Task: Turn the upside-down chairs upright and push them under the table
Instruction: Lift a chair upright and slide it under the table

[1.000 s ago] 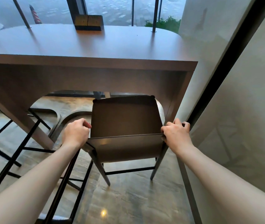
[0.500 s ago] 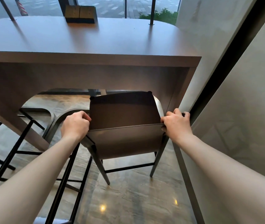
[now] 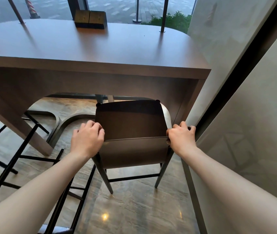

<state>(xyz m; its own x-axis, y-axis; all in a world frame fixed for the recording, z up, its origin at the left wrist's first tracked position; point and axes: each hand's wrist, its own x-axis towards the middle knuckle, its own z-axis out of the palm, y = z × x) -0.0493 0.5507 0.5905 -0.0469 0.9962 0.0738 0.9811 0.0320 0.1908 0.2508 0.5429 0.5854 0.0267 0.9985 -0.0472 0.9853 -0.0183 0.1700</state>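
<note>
A dark brown chair (image 3: 131, 125) stands upright on its legs, its seat front reaching under the brown table (image 3: 100, 53) near the table's right end. My left hand (image 3: 87, 141) rests at the left end of the low backrest with its fingers loosened and partly lifted. My right hand (image 3: 181, 138) still grips the right end of the backrest. The chair's front legs are hidden under the seat.
A grey wall (image 3: 252, 115) with a dark vertical strip stands close on the right of the chair. Black metal legs of another chair (image 3: 24, 154) cross the floor at left. A dark box (image 3: 90, 19) sits at the table's far edge by the window.
The chair has slid a little further under the table. My left hand's fingers have loosened from the backrest's left end. The view has tilted up, showing more tabletop.
</note>
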